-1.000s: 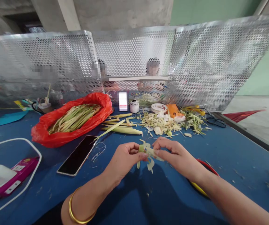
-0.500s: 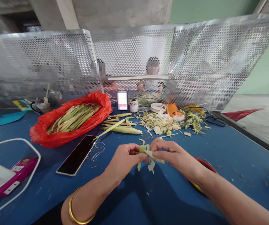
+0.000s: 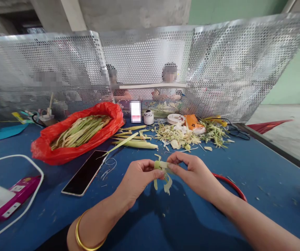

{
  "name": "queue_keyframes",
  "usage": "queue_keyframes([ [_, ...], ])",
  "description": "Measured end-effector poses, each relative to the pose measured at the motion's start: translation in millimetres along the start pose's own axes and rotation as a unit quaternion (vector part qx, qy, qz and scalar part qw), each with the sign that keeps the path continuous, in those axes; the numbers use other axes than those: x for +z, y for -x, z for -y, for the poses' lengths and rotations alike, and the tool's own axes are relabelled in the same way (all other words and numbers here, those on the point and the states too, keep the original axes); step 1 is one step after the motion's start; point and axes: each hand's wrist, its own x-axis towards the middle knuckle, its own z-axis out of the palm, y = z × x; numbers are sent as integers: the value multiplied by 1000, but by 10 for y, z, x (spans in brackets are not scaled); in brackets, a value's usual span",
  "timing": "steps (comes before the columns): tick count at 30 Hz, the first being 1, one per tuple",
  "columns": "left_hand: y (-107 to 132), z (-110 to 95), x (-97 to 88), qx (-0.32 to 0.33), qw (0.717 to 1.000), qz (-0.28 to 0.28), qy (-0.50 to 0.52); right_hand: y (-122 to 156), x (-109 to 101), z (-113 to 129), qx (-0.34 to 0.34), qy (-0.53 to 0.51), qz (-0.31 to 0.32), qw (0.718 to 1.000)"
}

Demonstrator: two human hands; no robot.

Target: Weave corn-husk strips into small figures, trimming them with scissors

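Note:
Both my hands meet over the blue table (image 3: 186,216), pinching a small folded piece of pale green leaf strip (image 3: 162,170) whose loose ends curl down below the fingers. My left hand (image 3: 136,177), with a gold bangle on its wrist, grips the left side between thumb and fingers. My right hand (image 3: 191,172) pinches the right side. A dark phone (image 3: 85,173) lies left of my left hand. Behind the hands lie long leaf stalks (image 3: 134,143) and a pile of leaf scraps (image 3: 181,136).
A red plastic bag (image 3: 74,137) full of green strips sits at the back left. A pink device (image 3: 11,200) and white cable (image 3: 32,164) lie at far left, a red ring (image 3: 230,186) under my right forearm. A perforated metal screen (image 3: 217,66) stands behind, with people beyond it.
My right hand has shifted slightly left, working the leaf strip closer to my left hand; the strip's ends hang a little differently. The view has drifted slightly.

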Motion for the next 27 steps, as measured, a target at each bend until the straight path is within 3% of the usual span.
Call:
queue_keyframes([
  [5,-7,8,9,-1,1000,-7,-8,16,27,15,-12,3,-9,1000],
  [11,2,42,46,8,999,-20,-33,71,146,19,-27,65,-81,994],
  [16,5,102,69,7,995,-32,-98,70,189,-14,-84,92,-77,989],
  [22,-2,150,62,84,961,-54,-256,69,189,34,-164,142,-42,975],
  [27,16,206,76,124,937,-36,-326,84,223,80,-122,113,-59,984],
])
